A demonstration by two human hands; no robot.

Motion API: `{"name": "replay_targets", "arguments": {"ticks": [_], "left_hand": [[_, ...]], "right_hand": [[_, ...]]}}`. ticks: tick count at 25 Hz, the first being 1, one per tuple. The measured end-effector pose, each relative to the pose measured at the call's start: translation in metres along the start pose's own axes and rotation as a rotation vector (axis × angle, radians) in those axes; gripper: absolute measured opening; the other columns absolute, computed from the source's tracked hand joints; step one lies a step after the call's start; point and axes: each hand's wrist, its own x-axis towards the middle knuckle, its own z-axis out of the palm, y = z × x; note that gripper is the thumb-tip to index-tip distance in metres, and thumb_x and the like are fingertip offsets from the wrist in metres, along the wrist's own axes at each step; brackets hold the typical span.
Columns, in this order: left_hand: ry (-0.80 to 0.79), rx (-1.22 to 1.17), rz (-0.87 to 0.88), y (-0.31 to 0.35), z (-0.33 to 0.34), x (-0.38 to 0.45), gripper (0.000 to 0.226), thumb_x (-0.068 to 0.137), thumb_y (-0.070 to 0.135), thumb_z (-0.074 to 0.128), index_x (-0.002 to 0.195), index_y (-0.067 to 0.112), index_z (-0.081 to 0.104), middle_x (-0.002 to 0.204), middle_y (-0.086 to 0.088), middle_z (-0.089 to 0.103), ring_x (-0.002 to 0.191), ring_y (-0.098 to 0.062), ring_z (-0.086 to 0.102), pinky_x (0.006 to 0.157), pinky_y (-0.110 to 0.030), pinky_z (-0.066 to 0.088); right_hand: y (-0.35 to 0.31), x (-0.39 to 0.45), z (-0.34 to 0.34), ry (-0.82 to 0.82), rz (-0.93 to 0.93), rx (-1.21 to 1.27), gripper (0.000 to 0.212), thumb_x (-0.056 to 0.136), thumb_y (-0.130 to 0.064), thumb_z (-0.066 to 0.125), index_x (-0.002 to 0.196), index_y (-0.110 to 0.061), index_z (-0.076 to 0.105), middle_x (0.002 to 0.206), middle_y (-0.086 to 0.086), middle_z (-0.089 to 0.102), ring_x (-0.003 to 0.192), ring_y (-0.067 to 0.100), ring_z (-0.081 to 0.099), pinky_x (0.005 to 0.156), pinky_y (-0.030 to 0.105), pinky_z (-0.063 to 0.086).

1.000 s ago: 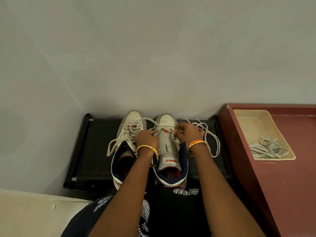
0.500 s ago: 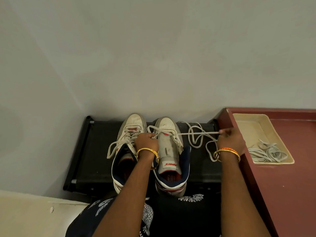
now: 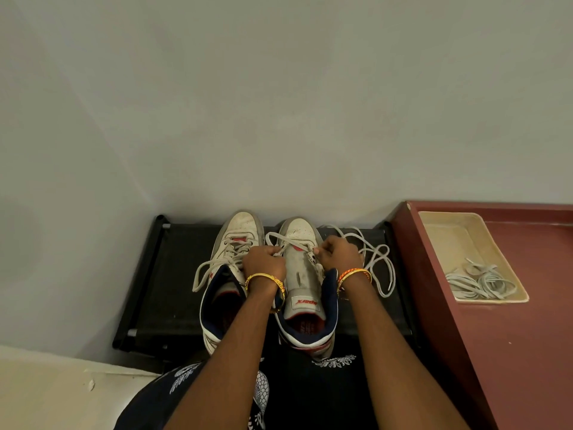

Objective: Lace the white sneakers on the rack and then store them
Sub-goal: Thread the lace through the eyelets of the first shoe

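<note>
White leather sneakers [image 3: 299, 274] stand side by side on the black rack [image 3: 173, 274], toes to the wall. We pinch the right shoe's lace [image 3: 376, 262] in both hands: our left hand [image 3: 263, 263] at one eyelet row, our right hand [image 3: 339, 254] at the other, slack looping on the rack. We judge the lace soft, light and floppy, best held near its stiff tip; the shoes look sturdy enough to lift by the collar.

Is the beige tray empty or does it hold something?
Not empty: the tray holds a loose bundle of white laces at its near end.
</note>
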Motion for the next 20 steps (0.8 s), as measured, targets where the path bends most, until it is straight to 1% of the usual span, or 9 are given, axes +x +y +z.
{"name": "replay_targets", "arguments": {"ticks": [3,8,10,12,14,16,17,18,20], "left_hand": [[0.011,-0.022,-0.005,-0.001,0.0,0.001,0.028,0.086,0.003,0.056,0.111,0.008,0.069,0.112,-0.012,0.069,0.105,-0.026,0.061,0.084,-0.024,0.045],[0.025,-0.005,-0.006,-0.001,0.0,0.002,0.027,0.086,0.001,0.055,0.109,0.004,0.069,0.11,-0.014,0.069,0.104,-0.029,0.062,0.088,-0.027,0.047],[0.034,-0.019,-0.013,0.0,0.002,0.002,0.027,0.085,0.0,0.055,0.107,0.004,0.07,0.108,-0.015,0.069,0.102,-0.03,0.063,0.088,-0.03,0.049],[0.035,-0.031,-0.014,0.0,0.002,0.002,0.028,0.084,-0.001,0.055,0.107,0.004,0.071,0.108,-0.016,0.069,0.102,-0.03,0.063,0.089,-0.031,0.05],[0.03,-0.031,-0.005,-0.001,0.002,0.002,0.028,0.084,-0.001,0.056,0.107,0.004,0.07,0.108,-0.016,0.069,0.102,-0.03,0.063,0.088,-0.029,0.049],[0.027,-0.027,0.013,0.0,0.001,0.0,0.028,0.084,0.0,0.055,0.108,0.004,0.07,0.109,-0.016,0.069,0.104,-0.029,0.063,0.086,-0.027,0.047],[0.025,-0.029,0.016,0.0,0.001,-0.001,0.029,0.085,0.0,0.055,0.109,0.004,0.07,0.109,-0.015,0.069,0.104,-0.028,0.062,0.087,-0.027,0.047],[0.024,-0.031,0.014,0.0,0.002,-0.001,0.029,0.085,0.0,0.055,0.109,0.005,0.07,0.11,-0.015,0.069,0.104,-0.028,0.062,0.087,-0.028,0.047],[0.021,-0.025,0.008,0.001,0.002,-0.002,0.03,0.085,0.001,0.054,0.11,0.006,0.069,0.11,-0.014,0.069,0.105,-0.028,0.062,0.087,-0.029,0.048]], "right_hand": [[0.005,-0.006,-0.01,0.116,0.007,0.035,0.006,0.084,-0.027,0.064,0.081,-0.024,0.068,0.093,-0.002,0.069,0.103,0.021,0.056,0.096,0.039,0.028],[0.045,-0.012,-0.042,0.307,0.205,0.223,0.012,0.085,-0.017,0.063,0.076,-0.024,0.065,0.096,0.004,0.065,0.092,0.024,0.058,0.092,0.041,0.042],[0.059,-0.013,-0.045,0.431,0.316,0.386,0.005,0.087,-0.015,0.063,0.086,-0.013,0.068,0.099,0.011,0.064,0.09,0.027,0.059,0.083,0.037,0.048],[0.055,-0.011,-0.042,0.487,0.422,0.579,0.014,0.09,-0.012,0.058,0.098,-0.003,0.065,0.094,0.011,0.062,0.087,0.025,0.056,0.075,0.03,0.044],[0.04,-0.005,-0.038,0.39,0.434,0.995,0.015,0.093,-0.007,0.05,0.103,-0.002,0.059,0.086,0.009,0.063,0.085,0.025,0.058,0.069,0.028,0.045],[0.016,-0.006,-0.035,0.188,0.393,1.351,0.011,0.095,-0.005,0.045,0.1,-0.003,0.054,0.082,0.009,0.065,0.077,0.023,0.064,0.067,0.026,0.048],[0.007,-0.006,-0.032,0.125,0.338,1.32,0.007,0.095,-0.007,0.046,0.096,-0.005,0.053,0.08,0.009,0.064,0.071,0.019,0.065,0.063,0.023,0.049],[0.0,-0.007,-0.026,0.088,0.265,1.151,0.006,0.094,-0.013,0.053,0.094,-0.008,0.053,0.08,0.007,0.063,0.068,0.015,0.063,0.061,0.022,0.05],[-0.003,-0.006,-0.008,0.038,0.119,0.689,0.022,0.085,-0.028,0.068,0.095,-0.011,0.057,0.085,0.003,0.063,0.075,0.015,0.061,0.071,0.027,0.051]]}}
